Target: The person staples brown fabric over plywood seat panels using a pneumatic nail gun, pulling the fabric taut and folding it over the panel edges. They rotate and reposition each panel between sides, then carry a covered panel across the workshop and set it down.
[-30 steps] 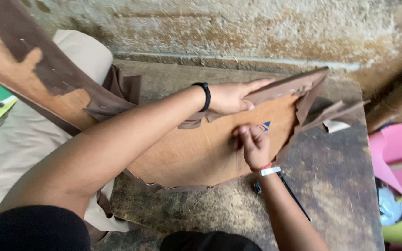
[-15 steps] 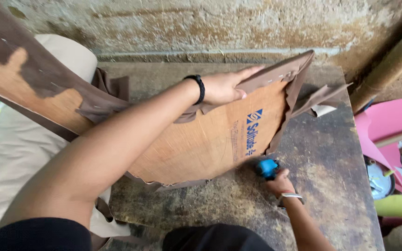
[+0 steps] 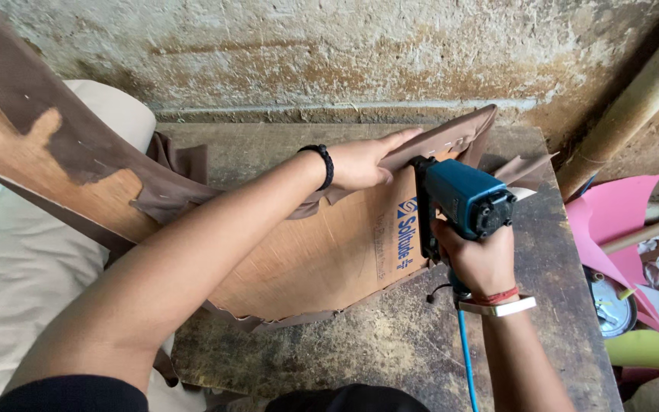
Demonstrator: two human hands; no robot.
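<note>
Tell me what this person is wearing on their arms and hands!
Both arms are bare up to short black sleeves. The left hand has a black band around its wrist. The right hand has two things at its wrist: a thin red string bracelet and a flat pale band just below it. No gloves or rings are visible.

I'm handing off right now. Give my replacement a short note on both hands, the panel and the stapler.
Left hand: flat on the brown fabric, pressing it over the top edge of the plywood panel.
Right hand: gripping the blue air stapler, nose against that folded edge.
Panel lies tilted on the worn workbench.
Done: fabric wrapped along the upper edge.
Left: lower edge fabric looks loose.
</note>
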